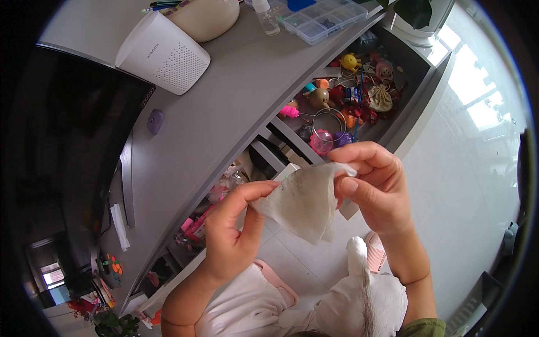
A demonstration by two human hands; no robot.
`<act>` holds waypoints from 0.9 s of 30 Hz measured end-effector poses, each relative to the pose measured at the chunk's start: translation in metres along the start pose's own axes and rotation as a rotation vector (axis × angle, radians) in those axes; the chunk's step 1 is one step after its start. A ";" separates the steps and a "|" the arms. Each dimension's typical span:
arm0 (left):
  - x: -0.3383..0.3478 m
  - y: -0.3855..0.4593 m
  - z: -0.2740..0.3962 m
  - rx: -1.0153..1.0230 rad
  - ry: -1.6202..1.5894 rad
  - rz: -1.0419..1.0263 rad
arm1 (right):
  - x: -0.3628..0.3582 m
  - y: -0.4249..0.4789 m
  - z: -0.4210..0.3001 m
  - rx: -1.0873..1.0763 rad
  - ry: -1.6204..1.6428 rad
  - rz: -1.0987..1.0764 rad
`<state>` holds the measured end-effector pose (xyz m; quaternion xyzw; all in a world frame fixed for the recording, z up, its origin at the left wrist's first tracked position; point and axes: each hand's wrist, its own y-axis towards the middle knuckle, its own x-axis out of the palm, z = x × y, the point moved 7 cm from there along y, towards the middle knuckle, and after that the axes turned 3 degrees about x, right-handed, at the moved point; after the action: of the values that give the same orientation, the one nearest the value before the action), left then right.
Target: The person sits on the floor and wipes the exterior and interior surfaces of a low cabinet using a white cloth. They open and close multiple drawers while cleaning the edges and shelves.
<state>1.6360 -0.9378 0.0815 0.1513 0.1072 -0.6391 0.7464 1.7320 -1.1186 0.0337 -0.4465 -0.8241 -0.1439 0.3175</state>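
A thin, whitish wipe or cloth with grey smudges hangs folded between my two hands. My left hand pinches its left corner between thumb and forefinger. At the upper right corner, my right hand grips it with thumb and fingers. Just beyond the cloth is an open drawer of small toys and trinkets. Inside it are a metal ring, a small drawstring pouch, a yellow toy and a pink-rimmed round case.
A grey cabinet top bears a white Xiaomi device, a cream bowl, a small clear bottle, a compartmented plastic box and a purple object. A dark screen stands at left. Another open drawer holds pink items.
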 end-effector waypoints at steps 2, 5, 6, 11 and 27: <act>0.001 0.000 -0.001 0.026 0.022 0.013 | 0.003 0.001 -0.002 -0.100 -0.119 0.056; 0.002 0.001 0.001 0.111 0.157 0.017 | -0.005 0.000 0.000 -0.174 -0.211 0.067; 0.003 0.002 0.005 0.143 0.241 0.009 | -0.008 0.000 0.001 -0.184 -0.227 0.060; 0.014 0.001 0.007 0.136 0.348 0.000 | -0.002 -0.002 -0.008 -0.228 -0.415 0.124; 0.019 -0.002 -0.014 -0.109 -0.184 0.119 | 0.013 -0.009 -0.011 -0.405 -0.564 0.066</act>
<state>1.6377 -0.9505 0.0611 0.0572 0.0636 -0.5983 0.7967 1.7234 -1.1212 0.0511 -0.5491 -0.8192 -0.1651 -0.0131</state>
